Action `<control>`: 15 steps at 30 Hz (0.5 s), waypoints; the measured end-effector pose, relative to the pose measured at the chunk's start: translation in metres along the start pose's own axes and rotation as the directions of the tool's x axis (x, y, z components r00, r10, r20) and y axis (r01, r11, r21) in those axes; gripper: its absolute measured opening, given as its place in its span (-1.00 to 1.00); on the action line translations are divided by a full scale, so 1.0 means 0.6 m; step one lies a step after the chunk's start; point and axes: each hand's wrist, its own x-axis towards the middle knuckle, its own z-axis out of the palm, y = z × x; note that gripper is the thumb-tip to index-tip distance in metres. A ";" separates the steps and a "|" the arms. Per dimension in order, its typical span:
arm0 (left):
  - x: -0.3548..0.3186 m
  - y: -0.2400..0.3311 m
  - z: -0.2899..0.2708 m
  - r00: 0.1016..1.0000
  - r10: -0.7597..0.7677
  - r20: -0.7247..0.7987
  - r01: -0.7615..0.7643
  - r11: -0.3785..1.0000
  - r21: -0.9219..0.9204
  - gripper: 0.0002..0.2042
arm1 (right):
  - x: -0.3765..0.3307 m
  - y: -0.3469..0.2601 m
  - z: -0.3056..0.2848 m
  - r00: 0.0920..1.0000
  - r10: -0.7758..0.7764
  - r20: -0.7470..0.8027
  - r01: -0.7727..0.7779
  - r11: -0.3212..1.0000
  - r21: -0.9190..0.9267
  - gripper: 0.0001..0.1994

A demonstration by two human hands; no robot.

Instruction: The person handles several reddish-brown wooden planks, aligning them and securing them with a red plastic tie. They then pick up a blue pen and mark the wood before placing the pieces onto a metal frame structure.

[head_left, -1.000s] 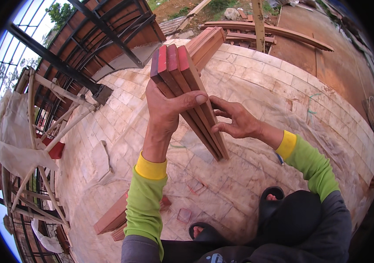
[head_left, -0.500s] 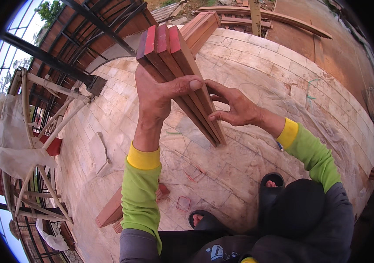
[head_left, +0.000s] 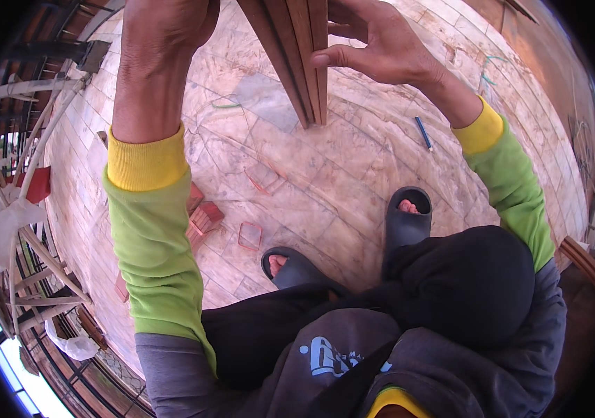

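A bundle of several reddish-brown wooden planks [head_left: 300, 59] stands on end, tilted, its lower ends at the floor and its top beyond the upper edge of the view. My left hand [head_left: 165, 31] is at the left of the bundle, cut off by the picture's edge; its fingers are out of sight, but it gripped the planks half a second ago. On the right side, my right hand [head_left: 388, 45] has its thumb pressed to the edge of the planks and its fingers behind them.
Thin plastic sheeting covers the tiled floor [head_left: 353, 174]. A blue pencil [head_left: 424, 134] and a red loop [head_left: 250, 235] lie on it. More wood pieces [head_left: 205, 217] sit beside my left forearm, others [head_left: 583, 265] at far right. A pole frame [head_left: 50, 258] stands left.
The view has tipped down toward my body, so the planks and both hands appear higher. The planks' red-painted ends and most of my left hand have left the picture. The pencil now shows fully.
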 end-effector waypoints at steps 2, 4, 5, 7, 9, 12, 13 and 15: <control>0.002 -0.007 -0.010 0.998 0.047 0.044 -0.047 0.999 -0.003 -0.70 | 0.004 0.009 -0.006 0.999 -0.036 0.033 0.038 0.996 -0.077 -0.14; -0.004 0.010 0.003 0.995 0.050 0.082 -0.048 0.999 -0.022 -0.70 | -0.001 0.024 -0.007 0.998 -0.054 0.020 0.056 0.997 -0.059 -0.13; -0.003 0.007 0.002 0.995 0.054 0.089 -0.052 0.998 -0.025 -0.70 | -0.008 0.039 0.000 0.998 -0.057 -0.008 0.057 0.998 0.000 -0.12; -0.001 0.004 -0.002 0.993 0.066 0.102 -0.065 0.998 -0.021 -0.70 | -0.009 0.047 0.005 0.997 -0.072 -0.022 0.074 0.995 0.066 -0.12; 0.004 -0.009 -0.003 0.994 0.085 0.075 -0.086 0.996 0.009 -0.70 | -0.006 0.046 0.008 0.996 -0.087 -0.005 0.087 0.993 0.084 -0.11; -0.004 -0.009 0.010 0.997 0.072 -0.032 -0.067 0.991 0.116 -0.70 | -0.006 0.022 0.013 1.000 0.000 0.008 -0.001 0.995 0.101 -0.10; -0.006 -0.008 0.007 0.997 0.078 -0.021 -0.076 0.994 0.081 -0.69 | -0.006 0.028 0.012 1.000 -0.030 0.004 0.030 0.996 0.078 -0.10; -0.014 0.003 -0.005 0.994 0.100 0.051 -0.098 0.994 -0.039 -0.68 | -0.005 0.046 0.015 0.996 -0.093 -0.006 0.093 0.995 0.039 -0.10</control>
